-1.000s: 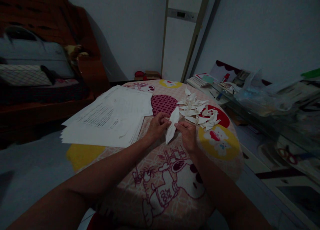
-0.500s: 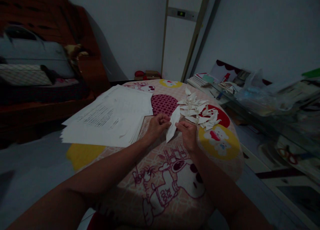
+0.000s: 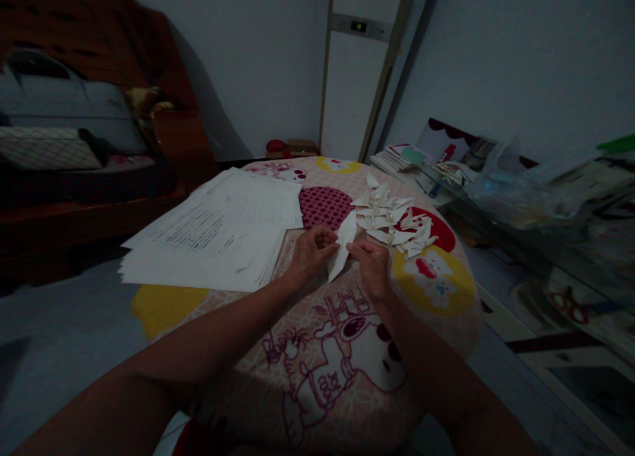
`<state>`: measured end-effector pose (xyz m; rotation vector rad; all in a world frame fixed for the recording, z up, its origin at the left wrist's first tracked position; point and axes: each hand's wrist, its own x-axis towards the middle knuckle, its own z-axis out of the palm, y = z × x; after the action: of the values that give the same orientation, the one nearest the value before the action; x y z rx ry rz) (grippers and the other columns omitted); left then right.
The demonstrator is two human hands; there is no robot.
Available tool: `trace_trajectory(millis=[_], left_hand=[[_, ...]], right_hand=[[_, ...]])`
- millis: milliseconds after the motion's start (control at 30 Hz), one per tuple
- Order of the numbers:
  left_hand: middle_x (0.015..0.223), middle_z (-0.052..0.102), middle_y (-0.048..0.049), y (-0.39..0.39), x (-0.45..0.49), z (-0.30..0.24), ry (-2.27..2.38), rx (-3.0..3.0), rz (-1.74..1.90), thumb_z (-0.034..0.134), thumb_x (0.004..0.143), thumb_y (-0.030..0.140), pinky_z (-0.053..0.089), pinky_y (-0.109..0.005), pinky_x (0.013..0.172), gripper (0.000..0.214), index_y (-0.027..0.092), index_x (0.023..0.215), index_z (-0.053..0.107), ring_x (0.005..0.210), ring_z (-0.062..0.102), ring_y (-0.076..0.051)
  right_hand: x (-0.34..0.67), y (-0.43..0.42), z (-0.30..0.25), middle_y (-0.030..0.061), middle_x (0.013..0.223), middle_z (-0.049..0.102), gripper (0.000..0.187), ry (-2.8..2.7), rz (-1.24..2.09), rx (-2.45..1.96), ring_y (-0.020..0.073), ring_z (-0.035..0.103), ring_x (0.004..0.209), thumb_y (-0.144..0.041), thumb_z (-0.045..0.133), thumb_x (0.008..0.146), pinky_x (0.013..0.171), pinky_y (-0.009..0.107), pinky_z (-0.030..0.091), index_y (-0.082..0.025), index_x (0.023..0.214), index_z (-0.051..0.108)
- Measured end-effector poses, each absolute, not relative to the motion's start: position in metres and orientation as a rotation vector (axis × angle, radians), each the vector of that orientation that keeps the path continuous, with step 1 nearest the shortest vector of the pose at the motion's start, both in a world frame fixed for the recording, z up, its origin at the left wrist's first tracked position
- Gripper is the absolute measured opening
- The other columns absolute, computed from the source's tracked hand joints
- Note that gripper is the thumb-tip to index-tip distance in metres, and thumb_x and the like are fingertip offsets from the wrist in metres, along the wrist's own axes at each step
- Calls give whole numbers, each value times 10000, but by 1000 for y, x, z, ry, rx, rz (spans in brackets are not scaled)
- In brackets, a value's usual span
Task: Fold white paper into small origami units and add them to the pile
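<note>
Between my hands is a folded piece of white paper (image 3: 346,234), long and pointed at both ends, tilted above the table. My left hand (image 3: 313,249) pinches its left edge with thumb and fingers. On the opposite side, my right hand (image 3: 371,263) grips the edge between thumb and forefinger. Just beyond my right hand lies a pile of folded paper cranes (image 3: 391,214), several of them overlapping. A stack of printed paper sheets (image 3: 218,224) rests to the left of my left hand.
The round table wears a patterned cloth (image 3: 317,350) with cartoon figures. Along the right runs a glass-topped cabinet (image 3: 520,231) with a plastic bag (image 3: 506,184), papers and scissors (image 3: 569,307). A wooden sofa (image 3: 181,135) with bags stands at the left.
Almost nothing differs. Both hands keep their pinch on the folded paper, which stays in nearly the same place.
</note>
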<state>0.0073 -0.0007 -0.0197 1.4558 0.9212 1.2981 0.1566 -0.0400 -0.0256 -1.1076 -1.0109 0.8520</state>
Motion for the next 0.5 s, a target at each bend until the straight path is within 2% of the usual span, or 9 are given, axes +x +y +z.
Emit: trace_trajectory(millis=[500], left_hand=[[703, 656, 1, -4, 8, -14, 917, 1251, 1221, 815, 583, 252, 458, -243, 595, 262, 164, 771, 654, 628, 584, -125]], right_hand=[[157, -40, -25, -27, 564, 613, 196, -1021, 811, -1147, 123, 504, 559, -329, 753, 717, 576, 260, 410, -173, 607, 704]])
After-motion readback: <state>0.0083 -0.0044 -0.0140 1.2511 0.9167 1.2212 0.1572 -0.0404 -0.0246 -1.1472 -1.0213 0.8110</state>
